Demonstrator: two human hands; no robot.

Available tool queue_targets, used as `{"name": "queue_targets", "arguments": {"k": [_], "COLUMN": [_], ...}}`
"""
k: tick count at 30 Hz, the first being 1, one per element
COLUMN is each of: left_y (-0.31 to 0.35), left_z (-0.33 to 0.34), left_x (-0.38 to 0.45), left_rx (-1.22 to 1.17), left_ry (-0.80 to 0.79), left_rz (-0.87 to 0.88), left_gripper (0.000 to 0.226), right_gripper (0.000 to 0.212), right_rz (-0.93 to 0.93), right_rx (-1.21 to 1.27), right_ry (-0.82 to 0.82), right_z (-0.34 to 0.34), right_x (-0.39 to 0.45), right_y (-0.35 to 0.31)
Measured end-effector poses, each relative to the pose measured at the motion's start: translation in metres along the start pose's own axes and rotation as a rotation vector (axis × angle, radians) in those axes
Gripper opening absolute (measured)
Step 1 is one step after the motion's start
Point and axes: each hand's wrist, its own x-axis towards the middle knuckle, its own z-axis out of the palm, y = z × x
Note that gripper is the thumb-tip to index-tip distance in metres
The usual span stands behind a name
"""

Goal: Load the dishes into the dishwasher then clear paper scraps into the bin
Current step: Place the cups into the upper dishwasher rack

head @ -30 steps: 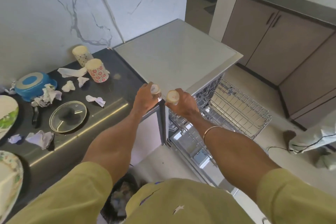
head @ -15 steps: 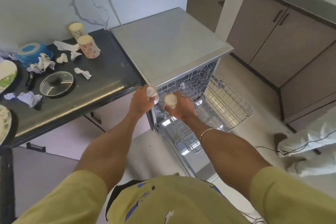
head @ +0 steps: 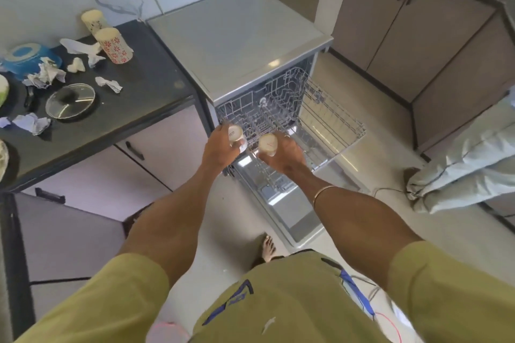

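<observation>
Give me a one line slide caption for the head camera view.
Each hand, left and right, holds a cup above the open dishwasher's rack.

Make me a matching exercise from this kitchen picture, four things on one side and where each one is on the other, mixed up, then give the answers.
Things:
1. glass lid
2. red-flowered cup
3. white cup
4. wire rack

Places:
A. held in the right hand
B. pulled out of the open dishwasher
C. lying flat on the dark counter, near its front edge
D. upside down near the wall, at the back of the counter

Pairs: 1-C, 2-D, 3-A, 4-B
</observation>
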Motion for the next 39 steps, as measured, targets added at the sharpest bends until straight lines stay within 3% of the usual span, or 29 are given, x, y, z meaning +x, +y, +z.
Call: {"name": "queue_targets", "arguments": {"k": [7, 15, 29, 39], "left_y": [0.042, 0.077, 0.134, 0.130], "left_z": [0.024, 0.067, 0.148, 0.148], "left_x": [-0.037, -0.038, 0.036, 0.059], "left_rx": [-0.017, -0.003, -0.074, -0.084], "left_ry": [-0.033, -0.038, 0.145, 0.227], "left_rz": [0.015, -0.063, -0.426, -0.575], "left_gripper": [0.047, 0.055, 0.049, 0.051], "right_gripper": [0.070, 0.068, 0.068, 0.067], "right_rz": [0.038, 0.038, -0.062, -0.158], "right_rx": [0.003, 0.037, 0.003, 0.011], "right_ry": [-0.004, -0.020, -0.258, -0.388], "right_z": [-0.027, -0.048, -0.108, -0.093], "right_x": [-0.045, -0.042, 0.089, 0.156], "right_y": [0.048, 0.095, 0.205, 0.189]}}
